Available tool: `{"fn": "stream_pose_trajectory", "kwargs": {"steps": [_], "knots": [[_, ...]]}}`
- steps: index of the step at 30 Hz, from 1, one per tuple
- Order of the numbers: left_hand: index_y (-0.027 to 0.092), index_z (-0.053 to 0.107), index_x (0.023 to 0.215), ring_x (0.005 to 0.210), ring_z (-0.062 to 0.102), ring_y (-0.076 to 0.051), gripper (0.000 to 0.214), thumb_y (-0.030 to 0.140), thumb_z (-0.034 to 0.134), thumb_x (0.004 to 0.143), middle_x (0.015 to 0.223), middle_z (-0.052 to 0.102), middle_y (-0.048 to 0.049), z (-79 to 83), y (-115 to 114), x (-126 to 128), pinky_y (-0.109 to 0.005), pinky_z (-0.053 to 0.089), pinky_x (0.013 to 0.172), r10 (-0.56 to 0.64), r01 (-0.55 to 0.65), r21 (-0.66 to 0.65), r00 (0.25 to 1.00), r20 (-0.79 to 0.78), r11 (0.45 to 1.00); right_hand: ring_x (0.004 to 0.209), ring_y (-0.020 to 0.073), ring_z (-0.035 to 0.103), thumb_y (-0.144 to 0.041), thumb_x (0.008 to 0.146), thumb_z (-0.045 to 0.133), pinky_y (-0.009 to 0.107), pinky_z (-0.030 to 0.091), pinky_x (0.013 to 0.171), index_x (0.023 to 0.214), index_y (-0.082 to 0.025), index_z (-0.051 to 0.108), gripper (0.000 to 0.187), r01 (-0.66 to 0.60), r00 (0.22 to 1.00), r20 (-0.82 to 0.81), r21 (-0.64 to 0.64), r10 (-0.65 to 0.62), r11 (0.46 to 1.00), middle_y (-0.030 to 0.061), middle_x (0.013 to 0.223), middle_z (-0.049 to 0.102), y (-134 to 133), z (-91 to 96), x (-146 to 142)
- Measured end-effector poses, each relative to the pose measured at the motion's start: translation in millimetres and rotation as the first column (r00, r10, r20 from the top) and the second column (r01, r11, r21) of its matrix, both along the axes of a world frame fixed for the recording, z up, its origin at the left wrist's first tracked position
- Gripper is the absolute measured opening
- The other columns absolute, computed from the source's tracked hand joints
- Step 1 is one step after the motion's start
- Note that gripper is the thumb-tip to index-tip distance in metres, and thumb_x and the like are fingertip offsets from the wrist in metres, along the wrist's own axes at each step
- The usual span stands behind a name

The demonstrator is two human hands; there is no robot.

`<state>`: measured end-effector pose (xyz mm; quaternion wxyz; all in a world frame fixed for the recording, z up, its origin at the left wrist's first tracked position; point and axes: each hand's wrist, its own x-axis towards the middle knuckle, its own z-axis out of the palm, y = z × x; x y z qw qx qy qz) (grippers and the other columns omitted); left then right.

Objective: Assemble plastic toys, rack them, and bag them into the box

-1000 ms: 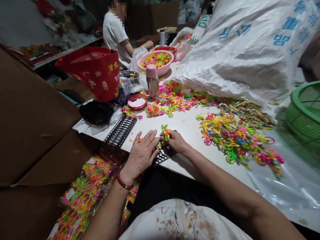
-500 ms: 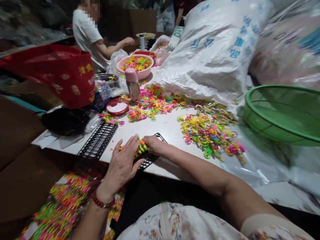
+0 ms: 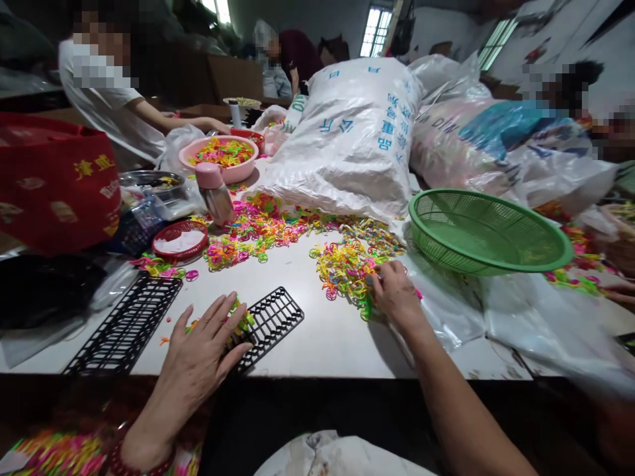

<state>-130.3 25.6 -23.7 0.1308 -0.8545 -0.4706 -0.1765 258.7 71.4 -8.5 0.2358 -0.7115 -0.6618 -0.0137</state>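
Note:
My left hand (image 3: 203,354) lies flat with fingers spread over several small coloured plastic pieces on a black grid tray (image 3: 270,324) at the near edge of the white table (image 3: 317,330). My right hand (image 3: 394,294) rests on a loose pile of bright plastic pieces (image 3: 347,268) in the middle of the table, fingers curled into the pile; what they hold is hidden. A second black grid tray (image 3: 126,327) lies left of my left hand.
A green mesh basket (image 3: 489,231) stands right of the pile. Large white sacks (image 3: 347,132) fill the back. A pink bowl of pieces (image 3: 218,155), a pink-capped bottle (image 3: 214,192), a red basket (image 3: 179,239) and a red bag (image 3: 54,178) stand at left. Other people sit around the table.
My right hand left the black tray and moved right onto the loose pile. My left hand stayed on the tray. The view swung right and up.

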Motion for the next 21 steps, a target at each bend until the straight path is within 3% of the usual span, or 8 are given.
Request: {"fn": "stream_pose_trajectory", "kwargs": {"steps": [3, 6, 9, 12, 13, 15, 18, 21], "knots": [[0.025, 0.05, 0.136, 0.132, 0.048, -0.029, 0.049, 0.042, 0.055, 0.091, 0.15, 0.044, -0.0103, -1.0, 1, 5, -0.052, 0.018, 0.116, -0.036, 0.036, -0.004, 0.999, -0.013, 0.999, 0.078, 0.0193, 0.055, -0.03, 0.093, 0.05, 0.032, 0.043, 0.075, 0.091, -0.017, 0.064, 0.018, 0.071, 0.995, 0.083, -0.098, -0.063, 0.993, 0.0087, 0.098, 0.054, 6, -1.6, 35], [0.025, 0.048, 0.138, 0.134, 0.046, -0.029, 0.053, 0.046, 0.056, 0.09, 0.151, 0.042, -0.0103, 1.7, -1, 11, -0.052, 0.015, 0.117, -0.075, 0.074, -0.037, 0.996, -0.044, 0.997, 0.076, 0.018, 0.054, -0.028, 0.093, 0.047, 0.03, 0.041, 0.072, 0.084, -0.019, 0.063, 0.02, 0.026, 0.996, 0.087, -0.164, -0.012, 0.986, 0.0069, 0.09, 0.055, 11, -1.4, 42], [0.025, 0.047, 0.139, 0.138, 0.04, -0.03, 0.051, 0.046, 0.053, 0.093, 0.152, 0.04, -0.0102, 11.7, -6, 15, -0.058, 0.008, 0.117, -0.057, 0.05, -0.087, 0.996, -0.075, 0.995, 0.075, 0.0198, 0.054, -0.025, 0.093, 0.044, 0.031, 0.04, 0.07, 0.086, -0.018, 0.061, 0.02, 0.009, 0.997, 0.079, -0.082, -0.002, 0.997, 0.0082, 0.086, 0.058, 12, 3.4, 28], [0.021, 0.043, 0.141, 0.143, 0.033, -0.028, 0.054, 0.048, 0.048, 0.094, 0.153, 0.038, -0.0111, 22.5, -9, 20, -0.058, 0.008, 0.118, -0.057, 0.04, -0.183, 0.994, -0.089, 0.982, 0.076, 0.0211, 0.055, -0.025, 0.092, 0.044, 0.032, 0.041, 0.07, 0.098, -0.018, 0.058, 0.017, -0.068, 0.985, -0.156, 0.049, 0.075, 0.996, 0.0085, 0.086, 0.061, 12, -0.5, -9], [0.019, 0.041, 0.142, 0.143, 0.033, -0.026, 0.056, 0.049, 0.047, 0.095, 0.153, 0.039, -0.0116, 24.8, -9, 21, -0.056, 0.011, 0.119, -0.063, 0.044, -0.212, 0.995, -0.082, 0.976, 0.075, 0.0207, 0.056, -0.026, 0.091, 0.046, 0.032, 0.042, 0.069, 0.1, -0.019, 0.058, 0.017, -0.143, 0.947, -0.282, 0.056, 0.153, 0.988, 0.0076, 0.086, 0.062, 12, -5.3, -27], [0.02, 0.04, 0.142, 0.144, 0.032, -0.024, 0.055, 0.049, 0.046, 0.095, 0.154, 0.038, -0.0107, 27.2, -9, 23, -0.053, 0.014, 0.12, -0.055, 0.034, -0.255, 0.996, -0.076, 0.966, 0.071, 0.0188, 0.056, -0.03, 0.089, 0.049, 0.029, 0.043, 0.064, 0.098, -0.021, 0.058, 0.015, -0.356, 0.784, -0.539, 0.018, 0.309, 0.934, 0.0047, 0.083, 0.063, 10, -18.8, -69], [0.021, 0.042, 0.141, 0.144, 0.031, -0.023, 0.052, 0.046, 0.048, 0.095, 0.154, 0.037, -0.0105, 28.5, -9, 23, -0.051, 0.018, 0.12, -0.049, 0.032, -0.28, 0.997, -0.052, 0.96, 0.068, 0.0157, 0.055, -0.033, 0.087, 0.051, 0.026, 0.043, 0.06, 0.088, -0.021, 0.059, 0.015, -0.593, 0.523, -0.771, -0.023, 0.363, 0.805, 0.0008, 0.076, 0.062, 6, -41.0, -132], [0.019, 0.041, 0.142, 0.145, 0.031, -0.023, 0.054, 0.043, 0.049, 0.095, 0.154, 0.037, -0.012, 28.7, -10, 22, -0.05, 0.019, 0.12, -0.057, 0.047, -0.279, 0.998, -0.025, 0.959, 0.07, 0.0148, 0.056, -0.031, 0.086, 0.054, 0.024, 0.043, 0.064, 0.085, -0.02, 0.062, 0.014, -0.666, 0.48, -0.777, -0.022, 0.407, 0.745, 0.0, 0.076, 0.064, 8, -56.8, -171]]}}
